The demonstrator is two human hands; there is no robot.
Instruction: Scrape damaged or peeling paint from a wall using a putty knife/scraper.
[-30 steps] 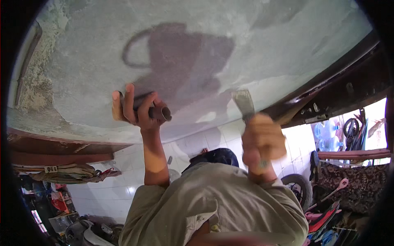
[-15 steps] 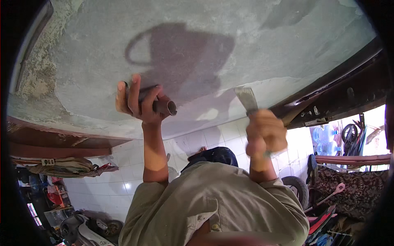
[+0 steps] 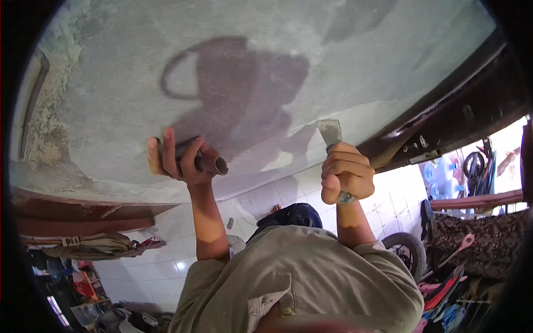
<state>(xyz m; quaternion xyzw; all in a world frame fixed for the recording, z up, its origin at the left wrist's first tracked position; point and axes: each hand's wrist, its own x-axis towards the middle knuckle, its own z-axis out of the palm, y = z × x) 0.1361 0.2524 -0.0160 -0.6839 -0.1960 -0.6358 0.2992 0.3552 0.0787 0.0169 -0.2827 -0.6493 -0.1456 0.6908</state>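
My left hand (image 3: 183, 164) is closed loosely around a short, dark, hollow tube (image 3: 219, 166) near the grey plastered wall (image 3: 388, 66), with its fingers curled over it. To its right, my right hand (image 3: 348, 175) grips a putty knife (image 3: 329, 130), the metal blade angled upward at the wall, beside an uneven edge between darker and paler plaster. Whether the blade touches the surface I cannot tell. A large shadow falls on the plaster above both hands.
Dark wooden frame (image 3: 455, 105) runs along the right. Beyond are water jugs (image 3: 444, 180), a tire (image 3: 411, 252), a patterned cloth (image 3: 480, 244) and a pink rail (image 3: 477, 197). At left hang bags (image 3: 100, 244); a motorbike (image 3: 119, 319) stands below, over white tile (image 3: 144, 277).
Both hands have shifted in the picture, the left one down and leftward since half a second ago. The right hand, earlier blurred by motion, now appears sharper with the scraper still in it.
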